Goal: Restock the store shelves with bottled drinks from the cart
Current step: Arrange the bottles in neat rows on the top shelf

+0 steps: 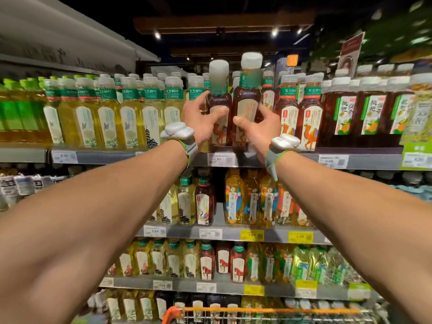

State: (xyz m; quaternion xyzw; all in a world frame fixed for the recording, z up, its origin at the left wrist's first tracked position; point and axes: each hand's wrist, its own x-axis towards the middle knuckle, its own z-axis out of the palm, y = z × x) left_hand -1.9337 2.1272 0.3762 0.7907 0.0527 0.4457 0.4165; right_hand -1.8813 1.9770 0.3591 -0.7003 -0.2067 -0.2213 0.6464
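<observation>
Bottom edge, nearest: orange-handled wire shopping cart (268,311). Its contents are blurred and cannot be counted.

Both forearms reach up to the top tier. Each wrist carries a white sensor pod on a grey strap (177,130).

Left hand (201,123): fingers and thumb wrapped round the label zone of a dark brown tea bottle with a white cap (218,90).
Right hand (259,127): grasping a second dark brown tea bottle (249,94) in the same way.
Both grips sit on the lower body, with shoulder, neck and cap standing clear above. The two bottles are upright and side by side, almost touching, at the front lip of the grey metal top shelf (292,160). The hands hide the bases, so I cannot tell whether they are seated.

Risks, as judged:
- The low grip leaves each bottle top-heavy. Letting go with a base half over the lip could tip it forward towards the cart.
- The slot is tight. Pushing in could knock the camel-label dark bottles (308,120) just to the right, or the pale yellow tea bottles (149,118) to the left.
- With both hands working together, the two bottles could clash.
</observation>
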